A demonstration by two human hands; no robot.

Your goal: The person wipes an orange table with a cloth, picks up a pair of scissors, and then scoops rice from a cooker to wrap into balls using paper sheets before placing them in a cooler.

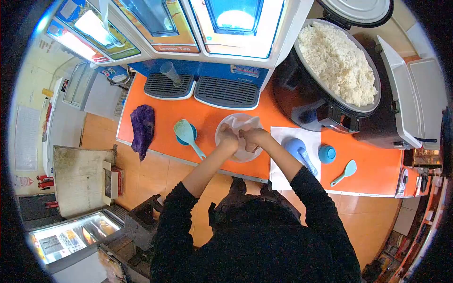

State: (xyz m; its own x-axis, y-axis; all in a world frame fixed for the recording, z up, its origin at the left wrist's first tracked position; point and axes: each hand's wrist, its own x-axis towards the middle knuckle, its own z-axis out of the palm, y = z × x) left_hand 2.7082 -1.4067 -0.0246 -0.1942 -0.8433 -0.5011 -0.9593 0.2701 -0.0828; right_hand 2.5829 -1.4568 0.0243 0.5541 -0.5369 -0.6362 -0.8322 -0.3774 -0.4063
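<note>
Both my hands are down in a round white bowl (243, 154) near the front edge of the orange counter. A thin white sheet (252, 122), cloth or plastic, lies against the bowl's far inner side. My left hand (227, 137) is curled at the left side of the bowl, its fingertips hidden. My right hand (253, 137) is closed at the right, knuckles bent, close to the white sheet; what its fingers hold is hidden. To the left, a pale green rice paddle (184, 131) rests across a small teal bowl (193, 136).
A large cooker of white rice (337, 63) stands at the right rear, lid raised. Right of me are a white paper (281, 174), a blue scoop (296, 148), a teal cup (326, 153) and another paddle (349, 169). A purple cloth (142, 128) and drink dispenser trays (226, 92) sit left and behind.
</note>
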